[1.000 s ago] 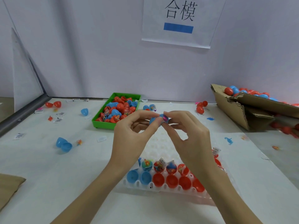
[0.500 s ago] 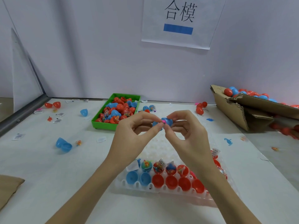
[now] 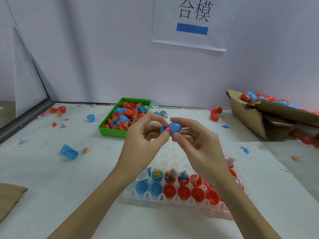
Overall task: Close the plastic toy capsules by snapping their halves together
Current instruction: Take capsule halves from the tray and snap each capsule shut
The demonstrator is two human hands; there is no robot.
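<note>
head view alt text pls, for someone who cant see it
Two hands hold a blue capsule above a white tray of open halves: left hand and right hand each pinch one half, a pink toy caught between.

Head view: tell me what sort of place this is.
Probably a toy-packing workbench: a green bin and a cardboard box full of capsules, a slotted tray holding open halves, and a wall sign.

A single head-worn wide-angle camera looks forward and down across the desk toward the back wall. The clear tray lies close below the lens, near the bottom centre. The green bin sits beyond the tray to the left; the cardboard box beyond it to the right. There is no second view.
</note>
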